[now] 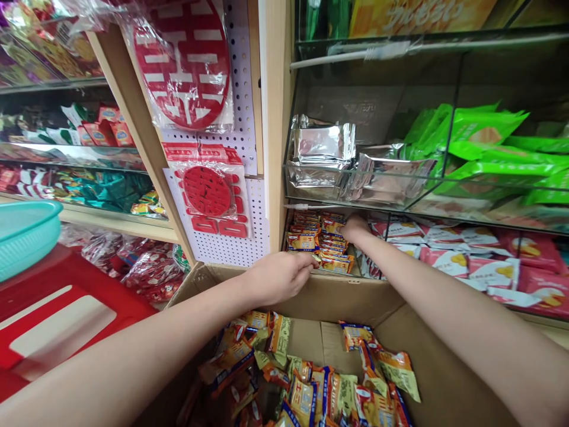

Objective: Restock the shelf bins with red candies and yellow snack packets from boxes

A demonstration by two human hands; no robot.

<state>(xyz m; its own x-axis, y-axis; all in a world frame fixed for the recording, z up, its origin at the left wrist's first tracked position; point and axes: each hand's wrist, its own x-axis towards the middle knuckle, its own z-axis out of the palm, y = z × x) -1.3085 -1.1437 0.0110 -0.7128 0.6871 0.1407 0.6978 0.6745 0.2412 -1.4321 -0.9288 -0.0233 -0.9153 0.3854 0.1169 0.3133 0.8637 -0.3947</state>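
My left hand (284, 276) is over the far rim of a cardboard box (355, 296), its fingers closed. The shiny end of a small snack packet (316, 258) shows at its fingertips. My right hand (355, 228) reaches under a glass shelf into the low compartment, beside rows of yellow-orange snack packets (335, 244). Its fingers are hidden, so I cannot make out what they hold. More wrapped snack packets (304, 394), with orange, blue and pale green wrappers, lie loose inside the box below my arms.
Pink and white packets (480, 261) fill the compartment to the right. Above it, a glass-fronted shelf holds silver packets (324, 142) and green packets (489, 136). Red round decorations (207, 190) hang on a pegboard. At left stand a red stool (89, 290) and a teal basket (29, 237).
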